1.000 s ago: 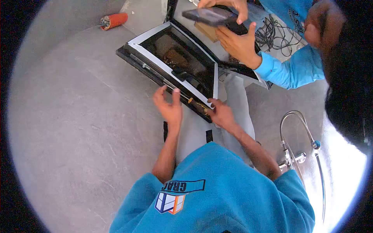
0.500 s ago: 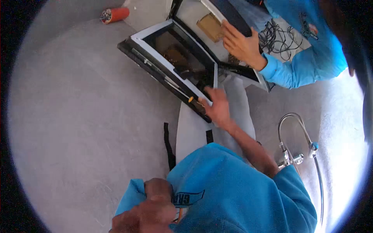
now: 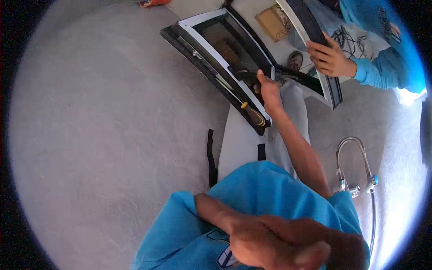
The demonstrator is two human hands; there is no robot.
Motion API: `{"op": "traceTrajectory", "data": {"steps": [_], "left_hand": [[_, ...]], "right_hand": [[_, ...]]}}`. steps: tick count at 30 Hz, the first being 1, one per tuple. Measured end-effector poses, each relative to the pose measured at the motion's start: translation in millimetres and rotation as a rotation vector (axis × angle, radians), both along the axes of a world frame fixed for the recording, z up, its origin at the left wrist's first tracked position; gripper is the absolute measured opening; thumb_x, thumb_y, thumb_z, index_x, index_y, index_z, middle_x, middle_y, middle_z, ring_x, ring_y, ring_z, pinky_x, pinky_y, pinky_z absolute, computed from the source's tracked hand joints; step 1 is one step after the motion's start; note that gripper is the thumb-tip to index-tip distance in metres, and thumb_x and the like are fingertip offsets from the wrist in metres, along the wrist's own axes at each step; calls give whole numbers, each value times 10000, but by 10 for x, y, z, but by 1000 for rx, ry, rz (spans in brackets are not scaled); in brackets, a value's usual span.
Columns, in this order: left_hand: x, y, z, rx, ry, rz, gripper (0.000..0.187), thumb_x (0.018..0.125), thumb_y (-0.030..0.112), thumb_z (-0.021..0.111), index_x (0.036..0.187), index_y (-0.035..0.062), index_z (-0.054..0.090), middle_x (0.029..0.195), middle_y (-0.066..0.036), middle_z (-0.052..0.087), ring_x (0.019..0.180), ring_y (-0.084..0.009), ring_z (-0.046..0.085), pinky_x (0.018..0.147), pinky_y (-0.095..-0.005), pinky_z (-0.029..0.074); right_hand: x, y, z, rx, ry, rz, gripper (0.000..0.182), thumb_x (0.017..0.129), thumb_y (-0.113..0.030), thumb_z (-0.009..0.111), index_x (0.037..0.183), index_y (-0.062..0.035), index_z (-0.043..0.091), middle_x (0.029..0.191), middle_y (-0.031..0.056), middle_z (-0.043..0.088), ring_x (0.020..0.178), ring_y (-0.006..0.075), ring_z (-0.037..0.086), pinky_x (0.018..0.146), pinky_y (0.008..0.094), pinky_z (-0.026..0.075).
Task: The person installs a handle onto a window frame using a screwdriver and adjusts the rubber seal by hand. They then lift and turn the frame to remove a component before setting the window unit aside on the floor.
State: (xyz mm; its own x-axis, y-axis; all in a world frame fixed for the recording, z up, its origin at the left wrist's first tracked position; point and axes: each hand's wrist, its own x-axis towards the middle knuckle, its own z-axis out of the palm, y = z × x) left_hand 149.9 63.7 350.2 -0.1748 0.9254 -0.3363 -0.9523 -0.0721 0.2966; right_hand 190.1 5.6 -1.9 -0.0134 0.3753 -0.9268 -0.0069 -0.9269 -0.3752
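My right hand grips the near right side of a black-and-white window frame with dark glass, its thumb raised and its fingers partly hidden. A black handle-like piece sits on the frame beside that hand. Along the frame's near edge lies a screwdriver with a yellow and dark handle, just below my right hand. The frame tilts over my grey-trousered legs. My left hand is close to the camera in front of my blue shirt, its fingers foreshortened and blurred.
Opposite, a person's hand holds a second frame panel. Behind are a cardboard box, a shoe and black cables. A metal tap with hose is at right. An orange-red cylinder lies far left.
My right hand has shifted from over the frame's corner to a hold on its side, uncovering the screwdriver handle. My left hand has swung rightward across my shirt. The view has shifted.
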Motion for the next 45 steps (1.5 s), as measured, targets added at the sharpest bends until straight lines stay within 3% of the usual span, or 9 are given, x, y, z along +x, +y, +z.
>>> {"op": "traceTrajectory", "data": {"steps": [8, 9, 14, 16, 20, 24, 27, 32, 45], "left_hand": [[397, 44, 250, 101, -1171, -100, 556, 862, 436, 513, 1030, -94, 524, 854, -206, 596, 668, -157, 597, 535, -253, 449], [218, 522, 550, -546, -1047, 369, 444, 853, 346, 561, 991, -75, 553, 838, -193, 609, 643, -150, 594, 541, -249, 442], [154, 255, 321, -922, -707, 600, 221, 801, 153, 663, 936, -18, 624, 836, -125, 659, 646, -141, 608, 596, -257, 430], [168, -203, -608, 331, -704, -544, 364, 892, 403, 483, 919, 41, 523, 781, -69, 485, 721, -162, 494, 661, -304, 423], [-325, -162, -1388, -234, 993, -588, 249, 805, 111, 646, 1020, 45, 541, 880, -40, 572, 786, -116, 558, 645, -261, 482], [-631, -958, -2661, -850, 1559, -318, 745, 739, 151, 722, 1318, -24, 288, 1256, -216, 373, 1143, -324, 424, 973, -394, 354], [-542, -1312, -2859, -965, 1568, -530, 926, 731, 166, 730, 1382, -45, 104, 1363, -294, 187, 1277, -395, 236, 1049, -433, 246], [-354, -1418, -2898, -899, 1399, -728, 1073, 752, 114, 680, 1399, 72, -176, 1322, -365, 295, 1124, -449, 462, 966, -417, 371], [-477, -1271, -2852, -892, 1506, -875, 1056, 744, 108, 646, 1394, 51, -184, 1357, -375, 215, 1176, -470, 406, 949, -440, 399]], "right_hand": [[-69, 92, 82, -17, -71, -23, 384, 865, -382, 591, 816, -2, 618, 674, 12, 513, 584, 104, 457, 577, 262, 371], [-80, 126, 175, -5, -68, -39, 383, 864, -383, 592, 803, -5, 615, 673, 13, 511, 582, 104, 455, 577, 263, 371], [-73, 131, 158, 8, -59, 10, 364, 857, -376, 600, 771, -22, 613, 662, 5, 514, 584, 100, 444, 579, 261, 365], [-139, 51, 93, 0, -56, 0, 347, 850, -369, 608, 774, -31, 619, 663, -1, 516, 587, 100, 441, 577, 260, 359], [5, -110, -63, 413, -55, 187, 425, 851, -398, 574, 806, 22, 626, 691, 152, 598, 650, 257, 530, 639, 376, 413], [-19, -18, 104, 161, -123, 171, 437, 857, -401, 571, 740, 20, 592, 635, 153, 574, 685, 263, 575, 630, 373, 428], [-122, 15, -262, 59, -317, 160, 755, 823, -658, 427, 674, 63, 595, 659, 223, 583, 687, 361, 545, 693, 479, 399], [-209, 215, -598, 55, -498, 151, 786, 804, -663, 441, 643, 90, 594, 625, 240, 566, 664, 343, 544, 699, 451, 397], [-189, 554, -652, 279, -236, 567, 703, 871, -591, 403, 625, 40, 590, 602, 167, 563, 606, 299, 528, 655, 408, 402]]}}
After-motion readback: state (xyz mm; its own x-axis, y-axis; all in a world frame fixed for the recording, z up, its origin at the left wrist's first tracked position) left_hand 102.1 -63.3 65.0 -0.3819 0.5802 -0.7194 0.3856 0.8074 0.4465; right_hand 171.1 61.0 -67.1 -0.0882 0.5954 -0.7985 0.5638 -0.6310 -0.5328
